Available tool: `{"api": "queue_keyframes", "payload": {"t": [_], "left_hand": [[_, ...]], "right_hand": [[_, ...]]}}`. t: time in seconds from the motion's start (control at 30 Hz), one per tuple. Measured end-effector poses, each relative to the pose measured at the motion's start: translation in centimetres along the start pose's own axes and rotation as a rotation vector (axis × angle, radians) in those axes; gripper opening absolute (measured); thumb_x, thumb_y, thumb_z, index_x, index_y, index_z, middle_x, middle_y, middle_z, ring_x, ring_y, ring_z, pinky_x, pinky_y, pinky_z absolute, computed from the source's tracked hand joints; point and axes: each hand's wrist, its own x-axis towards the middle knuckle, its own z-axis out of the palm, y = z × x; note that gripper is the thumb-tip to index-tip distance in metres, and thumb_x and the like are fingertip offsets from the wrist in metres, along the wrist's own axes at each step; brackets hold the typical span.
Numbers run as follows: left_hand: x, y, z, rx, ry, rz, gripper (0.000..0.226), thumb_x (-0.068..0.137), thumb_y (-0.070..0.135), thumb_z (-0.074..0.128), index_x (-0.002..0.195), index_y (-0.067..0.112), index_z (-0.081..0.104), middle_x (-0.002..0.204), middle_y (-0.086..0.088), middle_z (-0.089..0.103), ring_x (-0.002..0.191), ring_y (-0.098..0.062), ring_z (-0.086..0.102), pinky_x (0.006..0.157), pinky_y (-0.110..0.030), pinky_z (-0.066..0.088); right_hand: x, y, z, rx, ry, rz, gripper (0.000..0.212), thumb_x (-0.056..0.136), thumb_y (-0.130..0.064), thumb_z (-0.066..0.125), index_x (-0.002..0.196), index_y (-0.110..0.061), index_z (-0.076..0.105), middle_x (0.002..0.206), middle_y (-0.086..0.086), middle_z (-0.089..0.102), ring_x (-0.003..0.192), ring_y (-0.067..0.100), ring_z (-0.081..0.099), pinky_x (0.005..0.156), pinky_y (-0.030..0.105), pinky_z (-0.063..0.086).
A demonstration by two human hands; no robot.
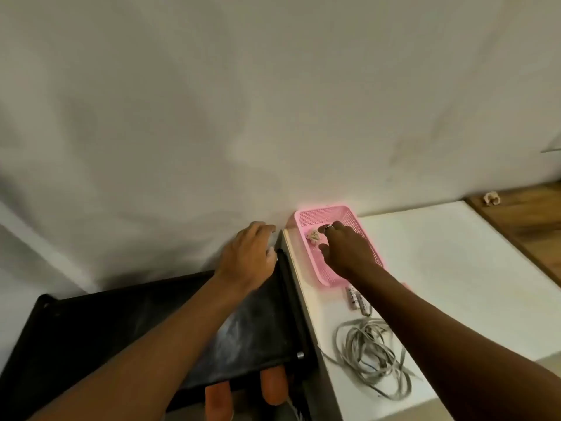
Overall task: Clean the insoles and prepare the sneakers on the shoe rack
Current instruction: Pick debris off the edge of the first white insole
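On the white worktop [455, 268] to the right of the rack, we see a pink basket [315, 215] set against the wall, and the right hand [346, 253] reaches down into it. Its fingers are bent toward a small crumpled wad [313, 237] lying on the basket floor. The thumb and a ringed finger sit on either side of the wad, just beside it, but blur keeps us from telling whether the grip is pinching it or only hovering close.

The left hand [247, 253] rests palm-down on the far right corner of the black shoe rack [121, 329], next to the wall, its grip loose with the fingers relaxed and holding nothing.

Under the rack's top shelf, at its near edge, we make out two orange shoe toes [273, 387] poking forward. A tangle of grey laces [370, 354] lies on the worktop nearer to us than the basket, partly under the right forearm. Small patterned cylinders [353, 297] lie between the laces and the basket.
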Motion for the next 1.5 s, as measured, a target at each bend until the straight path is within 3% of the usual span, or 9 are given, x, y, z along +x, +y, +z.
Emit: {"api": "queue_keyframes", "payload": {"t": [0.17,0.27,0.43,0.57,0.83,0.93,1.2,1.4,1.5], "left_hand": [[2.6,-0.7,2.5,-0.018,-0.015,-0.008,0.046,0.098,0.020,0.053,0.145,0.018,0.049,0.149,0.001,0.048,0.130,-0.022,0.053,0.103,-0.035,0.047],[2.8,-1.1,4.0,-0.036,0.004,-0.011,0.045,0.098,0.021,0.055,0.143,0.018,0.051,0.146,0.000,0.051,0.126,-0.022,0.056,0.100,-0.035,0.050],[1.1,-2.5,5.8,-0.072,0.008,-0.023,0.041,0.097,0.020,0.057,0.138,0.017,0.055,0.139,0.002,0.055,0.120,-0.021,0.059,0.094,-0.033,0.052],[-0.3,-3.1,5.2,-0.091,0.016,-0.066,0.041,0.095,0.018,0.058,0.136,0.016,0.057,0.138,0.001,0.056,0.120,-0.022,0.058,0.095,-0.033,0.049],[-3.7,-3.2,0.9,-0.125,0.093,-0.127,0.039,0.094,0.018,0.059,0.133,0.017,0.059,0.134,0.001,0.058,0.115,-0.024,0.061,0.092,-0.038,0.053],[-6.0,-3.3,-1.2,-0.141,0.117,-0.167,0.034,0.094,0.017,0.058,0.129,0.019,0.062,0.130,0.002,0.059,0.109,-0.023,0.063,0.086,-0.039,0.055],[-14.2,-4.3,-5.5,-0.217,0.145,-0.315,0.029,0.096,0.022,0.056,0.124,0.024,0.064,0.129,0.008,0.059,0.116,-0.014,0.060,0.093,-0.030,0.051],[-18.9,-7.4,-8.9,-0.184,0.201,-0.420,0.022,0.097,0.021,0.055,0.110,0.022,0.072,0.114,0.005,0.068,0.098,-0.011,0.063,0.080,-0.022,0.044],[-20.8,-9.4,-10.0,-0.195,0.233,-0.481,0.022,0.097,0.025,0.055,0.105,0.025,0.075,0.107,0.006,0.073,0.092,-0.011,0.066,0.078,-0.027,0.053]], "right_hand": [[3.1,-0.2,2.1,0.042,-0.025,0.026,0.046,0.100,-0.032,0.058,0.144,-0.018,0.052,0.129,0.007,0.060,0.107,0.029,0.064,0.080,0.041,0.055],[4.1,-0.4,3.0,0.034,-0.047,0.038,0.045,0.101,-0.028,0.056,0.146,-0.022,0.051,0.132,0.008,0.060,0.113,0.030,0.062,0.085,0.044,0.055],[4.8,-0.5,3.4,0.031,-0.012,0.080,0.031,0.099,-0.017,0.058,0.129,-0.016,0.066,0.115,0.007,0.067,0.099,0.027,0.065,0.082,0.040,0.057],[4.1,-0.5,1.9,0.062,0.018,0.095,0.028,0.099,-0.014,0.055,0.124,-0.015,0.068,0.110,0.008,0.068,0.094,0.028,0.066,0.079,0.041,0.057],[1.3,-2.5,-2.6,0.241,0.035,0.111,0.033,0.096,-0.012,0.053,0.126,-0.015,0.068,0.121,0.007,0.070,0.103,0.028,0.068,0.086,0.044,0.058],[-0.3,-5.1,-4.5,0.337,0.057,0.129,0.031,0.097,-0.011,0.050,0.123,-0.015,0.068,0.116,0.007,0.073,0.100,0.027,0.069,0.085,0.040,0.057],[-5.5,-15.0,-7.3,0.787,0.036,0.097,0.021,0.096,-0.011,0.054,0.106,-0.014,0.072,0.103,-0.002,0.071,0.096,0.016,0.065,0.085,0.026,0.047],[-9.3,-22.9,-5.9,0.959,0.012,0.058,0.016,0.097,-0.020,0.062,0.104,-0.012,0.074,0.095,-0.004,0.071,0.088,0.011,0.066,0.070,0.014,0.046],[-11.1,-25.7,-4.2,1.047,-0.037,0.086,0.015,0.097,-0.027,0.065,0.100,-0.017,0.074,0.085,-0.005,0.072,0.077,0.010,0.067,0.067,0.019,0.050]]}}
